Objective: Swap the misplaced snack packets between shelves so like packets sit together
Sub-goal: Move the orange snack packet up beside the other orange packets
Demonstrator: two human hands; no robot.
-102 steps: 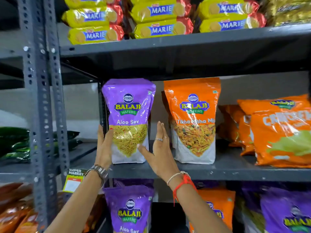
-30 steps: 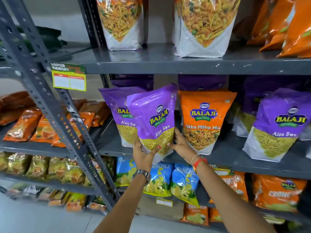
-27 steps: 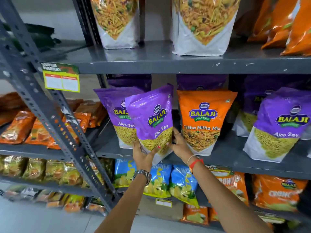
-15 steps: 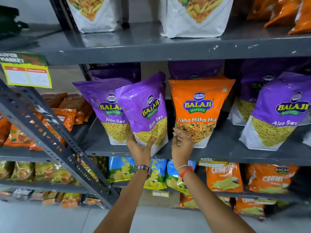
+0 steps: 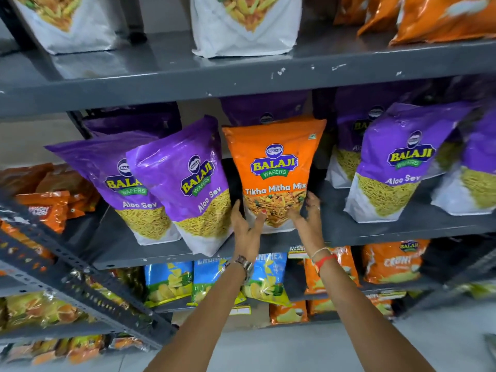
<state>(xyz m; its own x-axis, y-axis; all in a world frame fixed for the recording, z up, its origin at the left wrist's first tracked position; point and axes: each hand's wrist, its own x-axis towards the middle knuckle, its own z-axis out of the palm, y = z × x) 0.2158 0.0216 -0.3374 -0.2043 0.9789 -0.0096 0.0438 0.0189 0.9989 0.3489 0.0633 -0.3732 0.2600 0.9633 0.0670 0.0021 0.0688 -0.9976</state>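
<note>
An orange Tikha Mitha Mix packet (image 5: 273, 159) stands upright among purple Aloo Sev packets on the middle grey shelf (image 5: 375, 232). My left hand (image 5: 248, 224) grips its lower left corner and my right hand (image 5: 306, 218) grips its lower right corner. Just left of it, a purple Aloo Sev packet (image 5: 188, 181) leans rightward on the shelf, free of my hands, overlapping another purple Aloo Sev packet (image 5: 107, 167). More purple packets (image 5: 397, 162) stand to the right and behind.
The upper shelf (image 5: 241, 73) holds two packet bottoms (image 5: 241, 30) and orange bags (image 5: 440, 17). Below are blue chip bags (image 5: 169, 280) and orange Crunchex bags (image 5: 394, 261). A grey slotted upright (image 5: 80, 285) slants across the left, with orange packets (image 5: 48, 210) behind it.
The purple Aloo Sev packet came down from the upper shelf and was let go on the middle shelf. Both hands moved right and took hold of the orange Tikha Mitha Mix packet.
</note>
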